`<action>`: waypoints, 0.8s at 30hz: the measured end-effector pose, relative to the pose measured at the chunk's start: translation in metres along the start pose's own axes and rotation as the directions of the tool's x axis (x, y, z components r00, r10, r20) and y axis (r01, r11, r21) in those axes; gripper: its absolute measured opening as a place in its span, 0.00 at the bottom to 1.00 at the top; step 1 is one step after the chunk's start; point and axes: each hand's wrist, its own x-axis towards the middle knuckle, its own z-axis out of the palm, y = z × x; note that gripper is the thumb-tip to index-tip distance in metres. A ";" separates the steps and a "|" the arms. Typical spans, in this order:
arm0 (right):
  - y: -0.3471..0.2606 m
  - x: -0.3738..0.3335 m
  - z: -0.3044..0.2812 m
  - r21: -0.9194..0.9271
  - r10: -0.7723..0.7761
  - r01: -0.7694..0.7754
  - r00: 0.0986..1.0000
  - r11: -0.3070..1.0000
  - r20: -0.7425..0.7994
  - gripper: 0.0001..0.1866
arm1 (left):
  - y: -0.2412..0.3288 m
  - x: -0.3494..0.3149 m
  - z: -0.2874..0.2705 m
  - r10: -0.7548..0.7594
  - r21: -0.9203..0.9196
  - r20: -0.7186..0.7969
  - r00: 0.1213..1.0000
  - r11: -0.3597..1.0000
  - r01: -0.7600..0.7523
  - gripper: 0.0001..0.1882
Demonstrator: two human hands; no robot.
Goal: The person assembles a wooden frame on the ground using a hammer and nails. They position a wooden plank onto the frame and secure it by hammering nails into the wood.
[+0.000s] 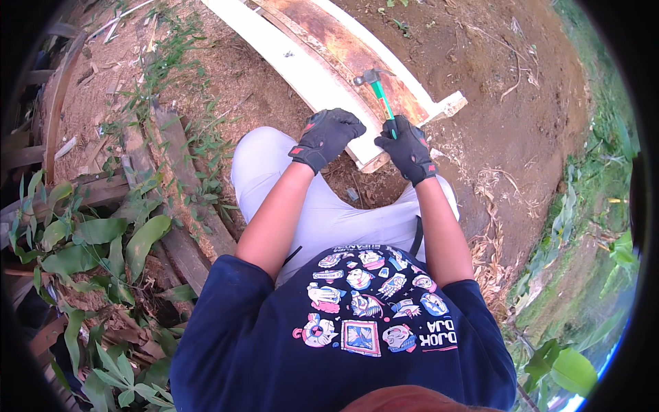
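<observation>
A hammer (379, 95) with a green handle and a dark metal head is in my right hand (409, 147), whose black-gloved fingers are wrapped round the grip. The hammer's head points away from me, above a reddish-brown stained board (322, 31). My left hand (328, 136), also in a black glove, is over the near end of a pale plank (295, 63). Its fingers are curled in; whatever they may hold is hidden. The pale plank and the stained board run side by side, and a short wooden crosspiece (450, 105) juts out at their near right end.
Bare brown soil (508, 130) lies to the right, with dry leaves (498, 206) on it. On the left are old weathered planks (175, 158), sawdust-covered ground and broad green leaves (103, 233). Grass grows along the far right. My bent knees flank the plank's near end.
</observation>
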 end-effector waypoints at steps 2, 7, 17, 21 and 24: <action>0.005 0.001 0.000 0.026 -0.028 0.027 0.999 0.999 0.041 0.19 | 0.003 -0.006 0.016 -0.003 -0.018 -0.015 1.000 1.000 0.003 0.17; 0.012 0.014 -0.007 0.043 -0.044 0.038 0.990 0.998 0.136 0.19 | 0.002 -0.016 0.050 -0.067 -0.029 -0.021 0.998 0.997 0.067 0.17; 0.005 0.022 -0.020 0.099 -0.002 -0.026 0.962 0.995 0.273 0.16 | -0.004 -0.013 0.082 -0.269 -0.092 -0.171 0.948 0.962 0.256 0.17; 0.011 0.020 -0.019 0.149 -0.045 0.013 0.977 0.989 0.208 0.14 | 0.003 -0.013 0.080 -0.301 -0.144 -0.152 0.941 0.949 0.280 0.18; 0.007 0.019 -0.025 0.155 -0.027 -0.012 0.969 0.988 0.245 0.17 | -0.003 -0.018 0.090 -0.140 -0.105 -0.218 0.966 0.987 0.120 0.17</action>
